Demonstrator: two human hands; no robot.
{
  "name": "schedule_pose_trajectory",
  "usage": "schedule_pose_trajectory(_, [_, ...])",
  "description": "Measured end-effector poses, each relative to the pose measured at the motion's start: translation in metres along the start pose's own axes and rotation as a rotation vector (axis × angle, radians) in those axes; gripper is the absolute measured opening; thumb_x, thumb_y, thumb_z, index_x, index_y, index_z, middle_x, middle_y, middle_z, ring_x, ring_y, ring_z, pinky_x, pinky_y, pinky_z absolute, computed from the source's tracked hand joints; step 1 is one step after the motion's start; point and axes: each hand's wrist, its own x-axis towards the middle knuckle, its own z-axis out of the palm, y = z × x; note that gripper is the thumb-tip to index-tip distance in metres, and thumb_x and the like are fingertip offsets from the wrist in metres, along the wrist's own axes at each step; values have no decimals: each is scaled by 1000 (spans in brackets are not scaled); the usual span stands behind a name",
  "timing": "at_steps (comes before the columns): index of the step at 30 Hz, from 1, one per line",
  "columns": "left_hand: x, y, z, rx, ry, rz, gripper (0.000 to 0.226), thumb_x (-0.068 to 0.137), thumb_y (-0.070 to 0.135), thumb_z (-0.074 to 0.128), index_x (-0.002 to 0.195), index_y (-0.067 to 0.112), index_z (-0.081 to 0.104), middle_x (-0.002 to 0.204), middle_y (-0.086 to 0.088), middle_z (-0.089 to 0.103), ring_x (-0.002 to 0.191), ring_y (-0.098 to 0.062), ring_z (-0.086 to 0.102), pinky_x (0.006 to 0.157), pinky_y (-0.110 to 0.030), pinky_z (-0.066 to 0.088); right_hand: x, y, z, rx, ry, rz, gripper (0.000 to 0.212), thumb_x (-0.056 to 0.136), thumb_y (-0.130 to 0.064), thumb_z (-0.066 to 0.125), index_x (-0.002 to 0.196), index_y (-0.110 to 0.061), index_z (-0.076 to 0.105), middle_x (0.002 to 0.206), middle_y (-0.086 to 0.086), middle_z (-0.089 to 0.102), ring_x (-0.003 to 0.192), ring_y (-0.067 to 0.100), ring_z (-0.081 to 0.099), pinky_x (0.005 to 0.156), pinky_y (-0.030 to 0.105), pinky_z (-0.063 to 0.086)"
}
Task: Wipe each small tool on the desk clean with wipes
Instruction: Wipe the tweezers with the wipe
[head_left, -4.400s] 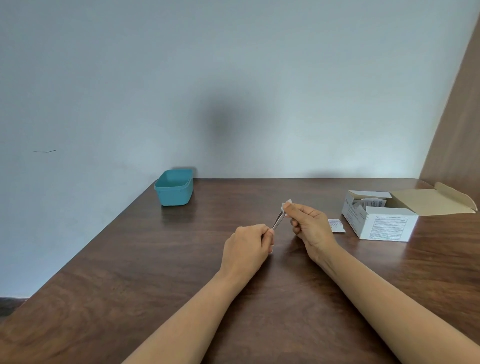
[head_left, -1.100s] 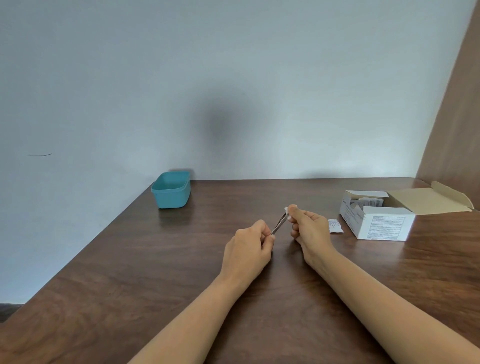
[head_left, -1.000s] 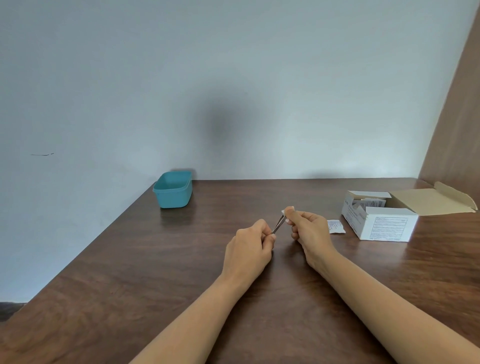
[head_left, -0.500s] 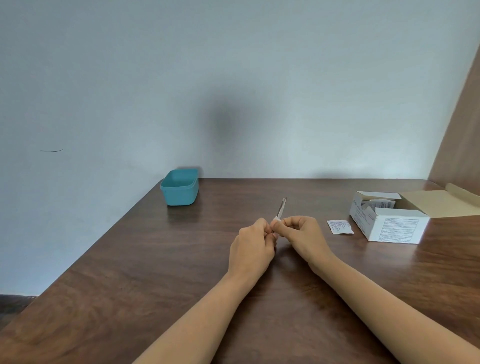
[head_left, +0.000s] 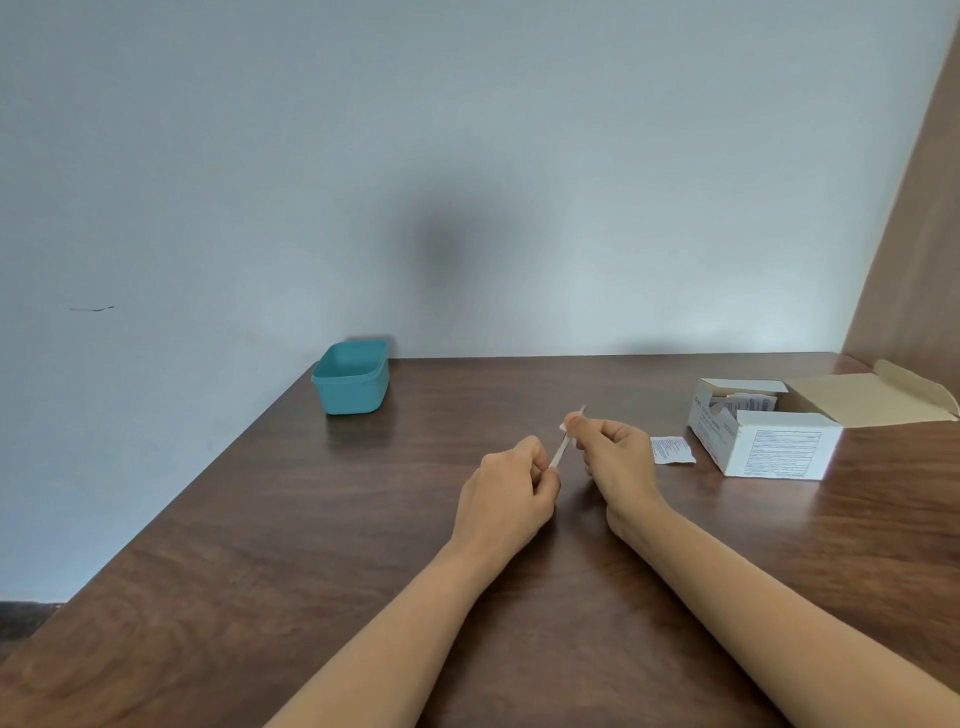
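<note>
A thin metal tool (head_left: 562, 450), like tweezers, slants up and to the right above the middle of the wooden desk (head_left: 291, 519). My left hand (head_left: 506, 488) pinches its lower end. My right hand (head_left: 613, 462) pinches a small white wipe (head_left: 563, 427) around the tool's upper part, just below the tip, which pokes out above my fingers. Most of the wipe is hidden inside my fingers.
A teal plastic tub (head_left: 352, 376) stands at the desk's back left corner. An open white cardboard box (head_left: 763, 436) of wipe sachets sits at the right, with a torn sachet (head_left: 671, 449) lying beside it. A wooden panel (head_left: 919, 234) rises on the far right.
My right hand slid the wipe down the tool to my left hand, then back up toward the tip. My left hand kept its hold on the lower end.
</note>
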Motion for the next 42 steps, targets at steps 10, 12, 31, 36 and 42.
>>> schedule_pose_trajectory(10, [-1,0,0,-21,24,5,15,87,33,54,78,21,56,66,4,64,65,-16,59,62,-33,50,12,-1,-9,297,90,139,19,86,-15,68,68,-9,64,64,1,56,50,8,37,43,16,33])
schedule_pose_trajectory(12, [1,-2,-1,-132,25,-57,16,86,31,56,74,21,57,65,6,68,61,-9,58,63,-32,52,12,-3,-10,368,83,148,11,86,-15,68,76,-10,67,69,1,58,51,6,37,41,14,32])
schedule_pose_trajectory(31, [7,2,-15,-888,-8,-277,12,93,13,60,92,9,71,78,-4,72,60,6,57,57,-6,42,-1,-10,-11,118,-297,27,8,84,-19,70,86,-14,76,79,-1,73,52,4,42,50,15,34])
schedule_pose_trajectory(36, [8,-1,-13,-858,-24,-277,14,92,18,61,94,12,74,76,-1,73,71,-2,60,69,-14,47,-3,-13,-13,66,-359,0,10,83,-21,69,79,-16,76,70,-7,69,56,4,43,53,16,34])
schedule_pose_trajectory(42, [8,-2,-10,-802,0,-276,14,91,19,62,89,10,73,73,-1,74,73,-6,61,72,-16,49,-5,-13,-12,45,-367,-21,6,81,-17,71,78,-19,76,63,-12,67,58,5,42,54,15,34])
